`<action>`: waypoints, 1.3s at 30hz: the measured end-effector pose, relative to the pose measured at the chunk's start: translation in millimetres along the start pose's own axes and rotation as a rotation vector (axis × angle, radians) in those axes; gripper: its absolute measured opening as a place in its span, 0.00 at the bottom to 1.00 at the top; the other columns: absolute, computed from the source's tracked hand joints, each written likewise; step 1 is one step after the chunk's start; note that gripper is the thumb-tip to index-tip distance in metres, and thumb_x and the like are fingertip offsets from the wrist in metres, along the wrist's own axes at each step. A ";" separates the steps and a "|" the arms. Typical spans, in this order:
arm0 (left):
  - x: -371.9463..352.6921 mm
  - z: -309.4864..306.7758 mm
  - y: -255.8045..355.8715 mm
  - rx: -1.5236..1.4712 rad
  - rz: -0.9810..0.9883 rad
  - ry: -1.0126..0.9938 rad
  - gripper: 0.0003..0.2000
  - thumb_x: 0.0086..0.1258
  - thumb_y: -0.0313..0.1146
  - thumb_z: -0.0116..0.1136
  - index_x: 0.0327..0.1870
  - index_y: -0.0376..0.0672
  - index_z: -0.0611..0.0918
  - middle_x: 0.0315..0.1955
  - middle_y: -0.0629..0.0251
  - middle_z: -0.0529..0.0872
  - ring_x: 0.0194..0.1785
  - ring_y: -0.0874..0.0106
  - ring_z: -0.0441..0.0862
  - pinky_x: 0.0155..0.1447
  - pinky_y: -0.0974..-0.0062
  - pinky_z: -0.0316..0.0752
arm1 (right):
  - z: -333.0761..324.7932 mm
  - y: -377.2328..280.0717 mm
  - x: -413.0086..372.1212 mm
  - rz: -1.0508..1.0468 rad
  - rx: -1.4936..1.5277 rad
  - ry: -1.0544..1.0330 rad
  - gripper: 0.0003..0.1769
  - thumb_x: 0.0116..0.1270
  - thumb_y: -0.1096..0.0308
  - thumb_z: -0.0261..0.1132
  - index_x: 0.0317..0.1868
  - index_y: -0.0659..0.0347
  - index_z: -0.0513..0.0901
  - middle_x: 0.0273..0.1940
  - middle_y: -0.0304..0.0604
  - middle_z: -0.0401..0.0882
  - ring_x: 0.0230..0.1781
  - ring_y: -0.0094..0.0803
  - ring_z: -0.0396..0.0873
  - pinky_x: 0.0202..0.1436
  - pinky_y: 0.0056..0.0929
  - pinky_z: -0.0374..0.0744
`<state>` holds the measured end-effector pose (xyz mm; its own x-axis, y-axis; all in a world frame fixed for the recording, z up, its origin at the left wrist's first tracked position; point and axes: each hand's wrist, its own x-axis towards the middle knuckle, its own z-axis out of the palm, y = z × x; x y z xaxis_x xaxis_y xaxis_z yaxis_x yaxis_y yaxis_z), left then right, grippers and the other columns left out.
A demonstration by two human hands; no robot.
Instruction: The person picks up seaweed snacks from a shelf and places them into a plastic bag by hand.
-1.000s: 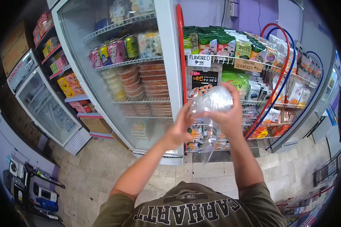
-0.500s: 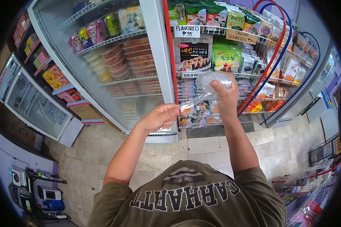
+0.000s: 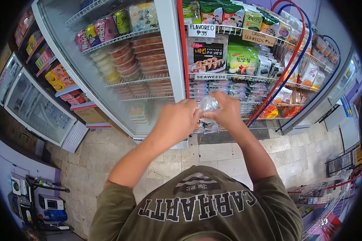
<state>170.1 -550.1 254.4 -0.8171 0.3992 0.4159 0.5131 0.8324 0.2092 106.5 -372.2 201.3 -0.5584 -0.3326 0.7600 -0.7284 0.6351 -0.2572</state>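
Between my two hands is a rounded, shiny bundle of clear plastic (image 3: 208, 103), held in front of the seaweed shelves. My right hand (image 3: 228, 109) curls around its right side, fingers over the top and thumb underneath. From the left, my left hand (image 3: 177, 119) closes in a pinch at the near edge of the plastic, its fingertips almost meeting the right hand. The palm side of the left hand is hidden. Small seaweed packs (image 3: 245, 90) lie on the rack just behind the hands.
A glass-door fridge (image 3: 167, 44) with stacked tubs and drink packs stands at left front. The wire rack carries seaweed bags (image 3: 242, 59) and a price sign (image 3: 201, 31). Red and blue hoops (image 3: 280, 76) cross the rack's right side. Pale floor tiles (image 3: 217, 154) lie below.
My hands have come together; a stretched strand of clear plastic ran between them before. The right hand moved down and left, the left hand up and right, and the plastic now looks more compact.
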 end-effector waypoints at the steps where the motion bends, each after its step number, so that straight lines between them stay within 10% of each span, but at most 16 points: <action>1: -5.0 6.5 4.7 -0.128 -0.112 0.056 0.11 0.66 0.38 0.54 0.30 0.38 0.78 0.24 0.55 0.81 0.29 0.56 0.79 0.32 0.65 0.71 | -2.0 0.5 2.2 0.034 -0.005 0.010 0.40 0.29 0.36 0.73 0.36 0.60 0.78 0.28 0.46 0.80 0.26 0.43 0.80 0.28 0.35 0.77; 7: -38.4 60.3 30.0 -0.730 -0.327 0.150 0.14 0.72 0.42 0.44 0.34 0.38 0.73 0.21 0.53 0.77 0.25 0.53 0.76 0.31 0.62 0.69 | -5.4 -2.5 12.3 0.238 0.080 0.091 0.40 0.31 0.43 0.76 0.42 0.62 0.77 0.31 0.48 0.81 0.31 0.45 0.81 0.33 0.34 0.78; 9: -42.0 68.4 28.2 -1.000 -0.298 0.114 0.16 0.75 0.42 0.41 0.32 0.38 0.72 0.22 0.65 0.73 0.24 0.72 0.70 0.31 0.76 0.66 | -9.9 -19.4 12.7 0.393 0.207 0.058 0.36 0.37 0.52 0.79 0.45 0.64 0.76 0.34 0.50 0.81 0.32 0.41 0.81 0.39 0.32 0.78; 19: -36.5 69.8 -2.7 -0.987 -0.072 0.190 0.13 0.72 0.39 0.47 0.37 0.35 0.77 0.33 0.60 0.76 0.39 0.67 0.75 0.45 0.74 0.69 | 1.4 -70.6 0.6 0.947 1.409 0.090 0.29 0.56 0.57 0.71 0.49 0.64 0.68 0.38 0.41 0.75 0.36 0.23 0.74 0.38 0.23 0.75; 27: -44.0 59.2 -12.3 -1.142 -0.229 0.327 0.10 0.65 0.37 0.60 0.37 0.38 0.77 0.34 0.64 0.82 0.34 0.76 0.79 0.38 0.78 0.73 | 11.4 -72.5 -7.0 0.828 1.131 -0.016 0.27 0.60 0.49 0.66 0.45 0.64 0.69 0.36 0.40 0.75 0.39 0.24 0.73 0.44 0.24 0.73; 34: -32.7 45.8 -23.4 -0.857 -0.121 0.294 0.12 0.60 0.38 0.65 0.34 0.41 0.76 0.29 0.66 0.80 0.33 0.77 0.76 0.41 0.78 0.71 | 7.3 -70.9 -9.7 0.964 1.453 -0.105 0.28 0.63 0.39 0.57 0.43 0.60 0.72 0.25 0.33 0.71 0.14 0.15 0.60 0.15 0.17 0.57; 39: -25.2 60.5 -29.8 -0.725 0.108 0.504 0.21 0.52 0.44 0.70 0.41 0.42 0.77 0.50 0.59 0.73 0.53 0.70 0.70 0.55 0.70 0.66 | 0.7 -74.7 -8.3 0.981 1.596 -0.100 0.34 0.58 0.30 0.52 0.42 0.55 0.74 0.25 0.32 0.72 0.12 0.15 0.59 0.12 0.15 0.53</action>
<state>159.5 -561.7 184.2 -0.6294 0.1026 0.7703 0.7607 0.2839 0.5838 165.2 -417.4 213.8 -0.9280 -0.3725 -0.0015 0.2194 -0.5433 -0.8104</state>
